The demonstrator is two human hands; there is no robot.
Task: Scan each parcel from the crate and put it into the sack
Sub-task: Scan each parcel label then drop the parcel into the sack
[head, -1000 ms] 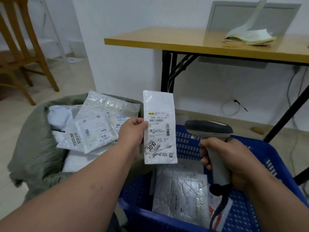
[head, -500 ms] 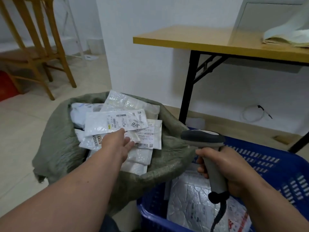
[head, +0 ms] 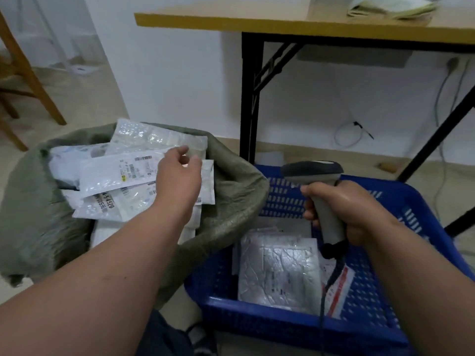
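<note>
Left hand (head: pixel 180 176) loose, empty above sack (head: pixel 231 196), parcel (head: pixel 115 173) beneath; right hand (head: pixel 344 214) grips scanner (head: pixel 312 170) over crate (head: pixel 411 227), ready.

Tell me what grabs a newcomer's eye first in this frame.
The grey-green sack at left, heaped with white labelled parcels, with the open left hand above them. Then the barcode scanner gripped in the right hand over the blue crate, where a silvery parcel lies.
</note>
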